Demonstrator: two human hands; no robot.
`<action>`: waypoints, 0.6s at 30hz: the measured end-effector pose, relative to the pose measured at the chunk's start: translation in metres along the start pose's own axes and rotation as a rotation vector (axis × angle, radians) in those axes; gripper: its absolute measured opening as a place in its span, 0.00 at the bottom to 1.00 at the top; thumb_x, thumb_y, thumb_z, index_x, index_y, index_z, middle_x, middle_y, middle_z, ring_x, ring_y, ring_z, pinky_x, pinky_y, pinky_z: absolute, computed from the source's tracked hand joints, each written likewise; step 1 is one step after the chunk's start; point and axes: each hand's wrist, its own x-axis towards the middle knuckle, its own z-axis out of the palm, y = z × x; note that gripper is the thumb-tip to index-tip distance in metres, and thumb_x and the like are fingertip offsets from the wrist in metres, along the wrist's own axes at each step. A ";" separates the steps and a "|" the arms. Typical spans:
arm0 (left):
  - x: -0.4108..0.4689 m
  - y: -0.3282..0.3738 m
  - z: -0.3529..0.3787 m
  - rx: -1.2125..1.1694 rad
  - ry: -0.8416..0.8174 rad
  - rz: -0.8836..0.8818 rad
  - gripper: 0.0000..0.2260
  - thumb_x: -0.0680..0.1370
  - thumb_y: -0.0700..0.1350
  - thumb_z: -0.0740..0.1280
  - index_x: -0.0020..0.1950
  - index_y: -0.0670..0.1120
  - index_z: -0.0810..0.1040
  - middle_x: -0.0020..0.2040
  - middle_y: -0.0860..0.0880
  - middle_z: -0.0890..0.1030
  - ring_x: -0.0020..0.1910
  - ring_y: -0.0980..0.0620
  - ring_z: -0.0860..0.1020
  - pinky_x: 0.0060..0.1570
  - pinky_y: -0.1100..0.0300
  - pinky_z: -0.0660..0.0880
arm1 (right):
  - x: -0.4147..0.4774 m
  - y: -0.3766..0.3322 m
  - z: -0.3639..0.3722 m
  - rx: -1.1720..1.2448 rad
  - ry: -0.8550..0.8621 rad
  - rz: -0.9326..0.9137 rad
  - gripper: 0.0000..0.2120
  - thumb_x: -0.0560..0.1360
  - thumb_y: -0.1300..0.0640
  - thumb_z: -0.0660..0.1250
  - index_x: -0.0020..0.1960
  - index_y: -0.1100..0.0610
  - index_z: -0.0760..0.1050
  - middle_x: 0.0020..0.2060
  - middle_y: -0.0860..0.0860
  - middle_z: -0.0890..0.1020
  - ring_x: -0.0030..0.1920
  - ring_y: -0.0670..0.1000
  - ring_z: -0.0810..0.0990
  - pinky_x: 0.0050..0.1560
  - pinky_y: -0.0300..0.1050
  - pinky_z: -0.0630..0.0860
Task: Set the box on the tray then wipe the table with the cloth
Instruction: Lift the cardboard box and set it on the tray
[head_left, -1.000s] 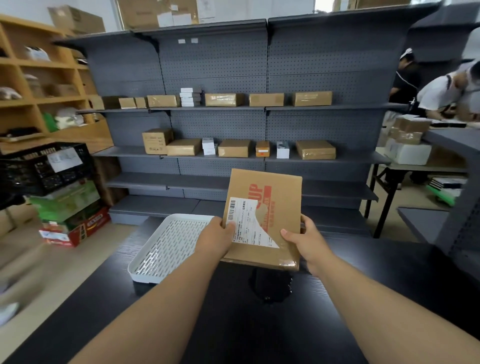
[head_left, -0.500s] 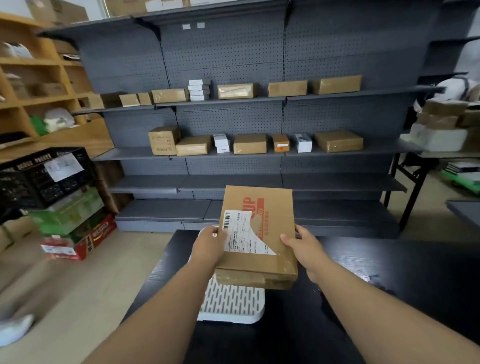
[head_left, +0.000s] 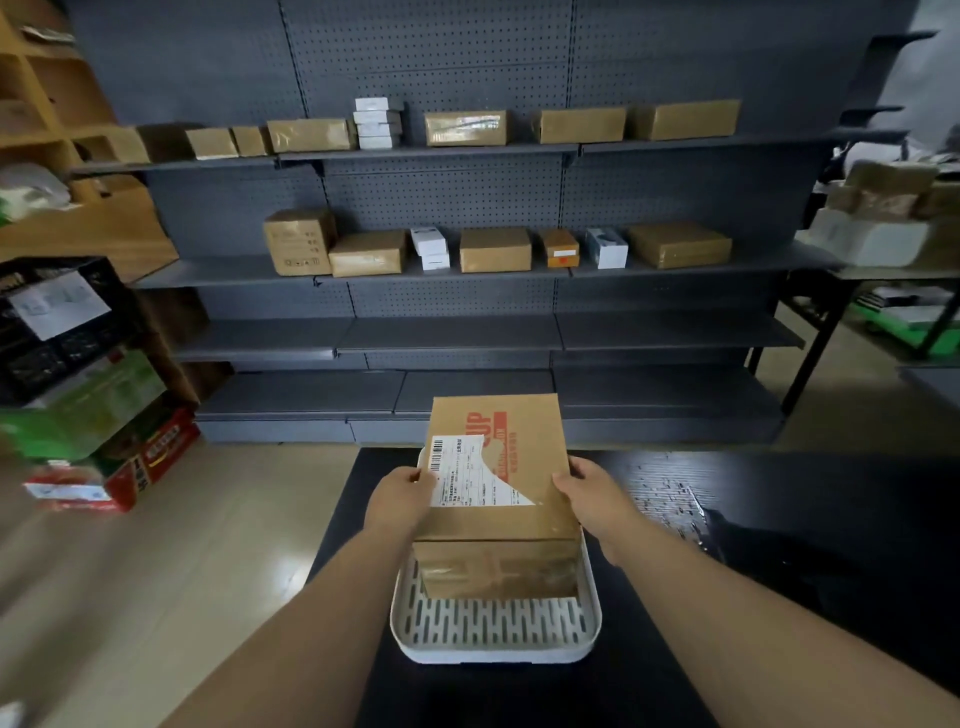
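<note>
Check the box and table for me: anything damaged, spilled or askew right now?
The label on the box is torn, a ragged piece missing from its upper right. On the table, right of the tray, a speckled glinting patch may be a spill or crumbs; I cannot tell which. The box itself sits square.

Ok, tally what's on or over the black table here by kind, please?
cardboard box: 1, gripped by the left hand and right hand, low in the tray
white slotted tray: 1
dark heap, likely the cloth, too dim to be sure: 1
Total: 3
</note>
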 end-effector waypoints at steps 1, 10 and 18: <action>0.004 -0.003 0.000 -0.006 -0.005 -0.005 0.15 0.81 0.47 0.58 0.63 0.42 0.76 0.57 0.45 0.80 0.49 0.50 0.75 0.50 0.54 0.73 | 0.002 -0.001 0.004 -0.029 0.003 0.004 0.18 0.82 0.55 0.55 0.71 0.54 0.68 0.64 0.52 0.77 0.57 0.52 0.77 0.62 0.50 0.74; 0.027 -0.013 0.002 -0.035 -0.023 -0.015 0.11 0.82 0.46 0.57 0.54 0.44 0.78 0.59 0.45 0.81 0.45 0.52 0.75 0.47 0.56 0.73 | 0.019 -0.004 0.020 -0.115 0.019 0.048 0.19 0.83 0.54 0.52 0.72 0.55 0.67 0.64 0.54 0.77 0.61 0.55 0.76 0.63 0.53 0.73; 0.044 -0.015 0.009 -0.006 -0.049 -0.013 0.15 0.82 0.44 0.57 0.62 0.41 0.77 0.60 0.45 0.81 0.46 0.51 0.75 0.41 0.59 0.71 | 0.035 -0.002 0.024 -0.150 0.014 0.062 0.19 0.84 0.55 0.50 0.72 0.56 0.66 0.65 0.55 0.76 0.58 0.55 0.76 0.63 0.53 0.72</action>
